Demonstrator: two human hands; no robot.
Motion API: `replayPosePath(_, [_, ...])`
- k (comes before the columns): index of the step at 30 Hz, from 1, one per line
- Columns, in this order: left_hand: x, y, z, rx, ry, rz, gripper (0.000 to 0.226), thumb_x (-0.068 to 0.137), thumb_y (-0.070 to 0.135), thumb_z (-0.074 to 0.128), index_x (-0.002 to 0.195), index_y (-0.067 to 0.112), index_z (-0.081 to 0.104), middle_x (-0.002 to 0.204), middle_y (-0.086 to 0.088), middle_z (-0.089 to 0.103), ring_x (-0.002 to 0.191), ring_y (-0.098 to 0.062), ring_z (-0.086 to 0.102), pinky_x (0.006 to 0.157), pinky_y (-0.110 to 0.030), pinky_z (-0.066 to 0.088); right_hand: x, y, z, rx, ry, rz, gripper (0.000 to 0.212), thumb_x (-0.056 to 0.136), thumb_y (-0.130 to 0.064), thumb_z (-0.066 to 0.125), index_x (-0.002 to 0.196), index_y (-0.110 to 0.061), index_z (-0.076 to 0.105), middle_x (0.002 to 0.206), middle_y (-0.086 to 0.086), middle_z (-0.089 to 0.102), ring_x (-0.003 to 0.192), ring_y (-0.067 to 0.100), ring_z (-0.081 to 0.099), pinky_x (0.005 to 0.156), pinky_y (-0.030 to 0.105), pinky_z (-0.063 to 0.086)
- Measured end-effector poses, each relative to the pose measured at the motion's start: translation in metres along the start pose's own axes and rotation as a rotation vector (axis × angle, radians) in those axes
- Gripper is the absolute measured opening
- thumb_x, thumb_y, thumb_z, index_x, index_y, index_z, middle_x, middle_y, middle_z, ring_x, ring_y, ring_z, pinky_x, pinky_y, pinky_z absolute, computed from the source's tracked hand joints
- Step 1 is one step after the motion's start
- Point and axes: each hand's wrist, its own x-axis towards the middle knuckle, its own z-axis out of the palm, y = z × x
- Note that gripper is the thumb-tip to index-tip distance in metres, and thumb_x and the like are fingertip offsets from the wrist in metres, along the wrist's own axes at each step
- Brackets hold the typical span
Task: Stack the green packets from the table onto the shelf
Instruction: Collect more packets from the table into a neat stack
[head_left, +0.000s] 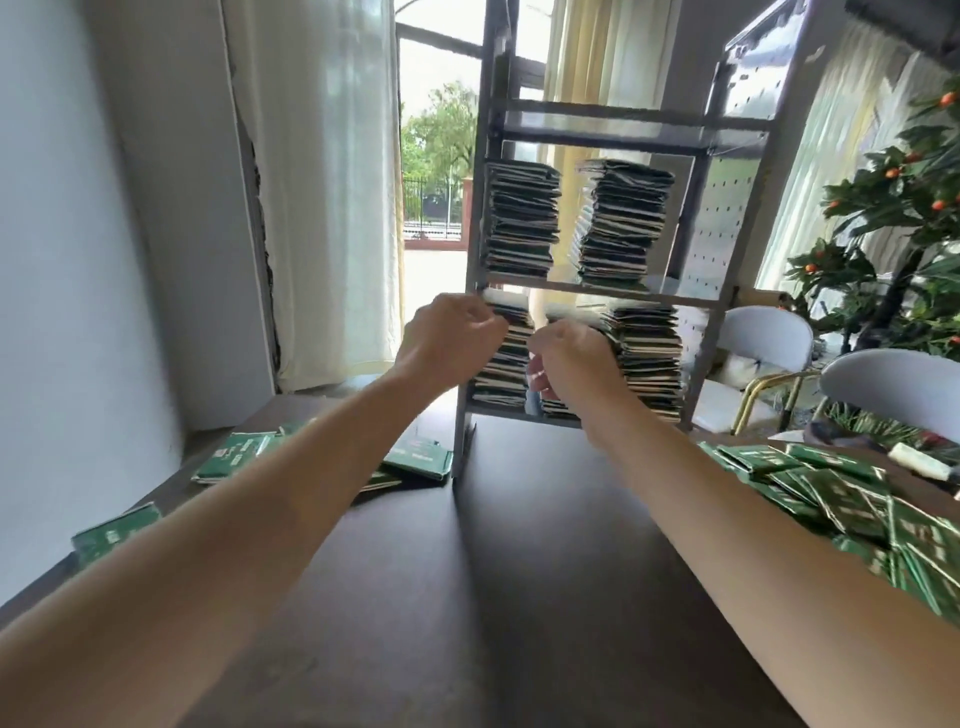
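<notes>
I am seeing the shelf (587, 291) standing on the surface (519, 571) ahead, stacks (519, 223) sitting on its tiers, loose packets (831, 499) lying either side.

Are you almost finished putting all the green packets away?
Partly. Four stacks already stand on the shelf. Both hands, left and right, are at the lower stacks; their grip is unclear. More packets wait on the table, so not yet.
</notes>
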Motion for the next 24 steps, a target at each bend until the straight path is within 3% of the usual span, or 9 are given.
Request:
replayPosePath(2, [-0.008, -0.035, -0.008, 0.102, -0.046, -0.019, 0.010, 0.091, 0.027, 0.062, 0.085, 0.026, 0.070, 0.085, 0.010, 0.069, 0.082, -0.011, 0.063, 0.065, -0.022, 0.043, -0.013, 0.013, 0.021, -0.027, -0.086, 0.046, 0.015, 0.094, -0.014, 0.050, 0.092, -0.013, 0.065, 0.079, 0.005, 0.065, 0.072, 0.020, 0.058, 0.066, 0.035, 0.048])
replayPosePath(5, [-0.016, -0.087, -0.012, 0.228, -0.153, -0.078, 0.006, 0.092, 0.025, 0.062, 0.093, 0.024, 0.069, 0.101, 0.001, 0.073, 0.093, -0.018, 0.065, 0.081, -0.030, 0.053, -0.027, 0.036, 0.049, -0.083, -0.202, 0.109, 0.013, 0.094, -0.014, 0.052, 0.093, -0.011, 0.064, 0.081, 0.004, 0.063, 0.073, 0.019, 0.057, 0.063, 0.031, 0.047])
replayPosePath(8, [-0.023, -0.131, -0.006, 0.348, -0.228, -0.142, 0.023, 0.093, 0.027, 0.062, 0.112, 0.019, 0.070, 0.122, -0.004, 0.069, 0.109, -0.023, 0.063, 0.093, -0.033, 0.050, -0.035, 0.062, 0.076, -0.172, -0.302, 0.166, 0.009, 0.095, -0.018, 0.054, 0.099, -0.018, 0.062, 0.092, 0.003, 0.064, 0.076, 0.019, 0.058, 0.063, 0.029, 0.048])
replayPosePath(12, [-0.025, -0.174, 0.012, 0.444, -0.346, -0.180, 0.046, 0.086, 0.016, 0.063, 0.131, 0.024, 0.060, 0.138, -0.008, 0.056, 0.125, -0.027, 0.054, 0.100, -0.031, 0.042, -0.037, 0.096, 0.104, -0.247, -0.328, 0.198, 0.017, 0.091, -0.021, 0.057, 0.106, -0.019, 0.065, 0.101, 0.002, 0.064, 0.097, 0.024, 0.059, 0.086, 0.038, 0.051])
replayPosePath(17, [-0.010, -0.207, 0.033, 0.475, -0.320, -0.181, 0.065, 0.079, 0.007, 0.062, 0.140, 0.029, 0.053, 0.145, -0.008, 0.047, 0.134, -0.030, 0.045, 0.112, -0.036, 0.037, -0.039, 0.123, 0.118, -0.399, -0.368, 0.267, 0.031, 0.092, -0.027, 0.058, 0.120, -0.018, 0.064, 0.123, 0.003, 0.065, 0.115, 0.023, 0.058, 0.100, 0.035, 0.047])
replayPosePath(21, [0.001, -0.224, 0.047, 0.540, -0.369, -0.214, 0.077, 0.083, 0.018, 0.065, 0.153, 0.036, 0.038, 0.163, -0.007, 0.027, 0.148, -0.032, 0.027, 0.118, -0.054, 0.032, -0.044, 0.136, 0.126, -0.472, -0.380, 0.297, 0.040, 0.090, -0.029, 0.055, 0.129, -0.023, 0.058, 0.134, 0.002, 0.061, 0.124, 0.026, 0.055, 0.106, 0.037, 0.044])
replayPosePath(24, [0.004, -0.237, 0.054, 0.604, -0.430, -0.228, 0.074, 0.087, 0.028, 0.061, 0.155, 0.035, 0.034, 0.166, -0.008, 0.024, 0.151, -0.032, 0.025, 0.118, -0.054, 0.033, -0.044, 0.139, 0.129, -0.498, -0.393, 0.274, 0.041, 0.090, -0.029, 0.055, 0.131, -0.023, 0.058, 0.137, 0.003, 0.059, 0.126, 0.026, 0.054, 0.106, 0.035, 0.044])
